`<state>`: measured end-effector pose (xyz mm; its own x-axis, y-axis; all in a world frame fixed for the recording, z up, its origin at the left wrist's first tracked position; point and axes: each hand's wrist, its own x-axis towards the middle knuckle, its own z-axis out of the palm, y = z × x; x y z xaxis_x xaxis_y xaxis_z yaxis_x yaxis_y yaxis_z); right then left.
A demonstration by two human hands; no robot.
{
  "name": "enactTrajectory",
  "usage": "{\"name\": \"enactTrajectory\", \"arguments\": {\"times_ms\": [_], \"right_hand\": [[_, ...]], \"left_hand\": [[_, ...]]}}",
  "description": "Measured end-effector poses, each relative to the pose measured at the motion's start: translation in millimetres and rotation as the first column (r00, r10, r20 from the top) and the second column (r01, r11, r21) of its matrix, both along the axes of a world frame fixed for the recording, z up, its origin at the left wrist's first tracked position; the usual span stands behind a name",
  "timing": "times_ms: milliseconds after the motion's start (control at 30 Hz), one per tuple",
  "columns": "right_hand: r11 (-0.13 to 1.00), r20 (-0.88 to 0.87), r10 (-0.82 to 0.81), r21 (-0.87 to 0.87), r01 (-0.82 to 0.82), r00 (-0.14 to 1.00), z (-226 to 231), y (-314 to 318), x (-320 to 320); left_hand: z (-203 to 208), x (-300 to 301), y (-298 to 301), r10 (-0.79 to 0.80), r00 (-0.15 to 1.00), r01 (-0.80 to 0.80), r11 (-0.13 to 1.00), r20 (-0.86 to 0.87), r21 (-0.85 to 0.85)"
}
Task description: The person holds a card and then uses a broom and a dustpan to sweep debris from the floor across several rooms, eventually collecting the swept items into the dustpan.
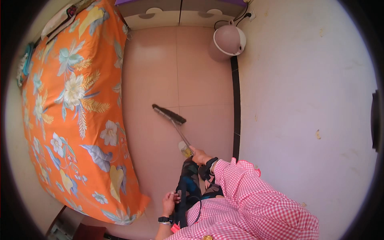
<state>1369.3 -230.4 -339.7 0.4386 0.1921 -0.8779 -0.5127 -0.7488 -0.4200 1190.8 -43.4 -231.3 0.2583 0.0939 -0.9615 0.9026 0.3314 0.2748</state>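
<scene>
My right hand is wrapped round the thin grey handle of a broom. The broom's dark bristle head rests on the tiled floor, lying slantwise ahead of me. A foot in a light slipper shows beside the handle. My left hand hangs low by my thigh, beside a black strap. Its fingers are loosely curled, and I see nothing in them.
A bed with an orange flowered sheet runs along the left. The wall stands close on the right, with a dark skirting. A lidded bucket sits at the far right corner, near cables. Low cabinets line the far end.
</scene>
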Motion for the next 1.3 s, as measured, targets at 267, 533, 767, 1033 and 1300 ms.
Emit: {"name": "enactTrajectory", "arguments": {"times_ms": [267, 533, 767, 1033, 1300], "right_hand": [[0.879, -0.064, -0.443, 0.166, 0.448, 0.894, 35, -104, 75], [0.872, -0.113, -0.477, -0.185, 0.453, 0.871, -49, -152, 240], [0.991, -0.111, -0.131, -0.055, 0.126, 0.985, -10, 0, 204], [0.978, -0.151, -0.124, 0.147, 0.146, 0.981, 30, -65, 322], [0.985, 0.164, 0.039, -0.174, -0.010, 0.986, -82, -99, 550]], "left_hand": [[-4, 2, 13, 0.127, 0.991, -0.126, 0.991, 0.028, -0.036], [4, 35, 6, 0.135, 0.990, -0.127, 0.980, -0.039, 0.151], [22, 97, -18, 0.326, 0.939, -0.315, 0.943, -0.109, 0.105], [39, 222, -43, 0.364, 0.924, -0.369, 0.929, -0.119, -0.022], [26, 217, -65, 0.504, 0.855, -0.511, 0.859, -0.123, -0.029]]}}
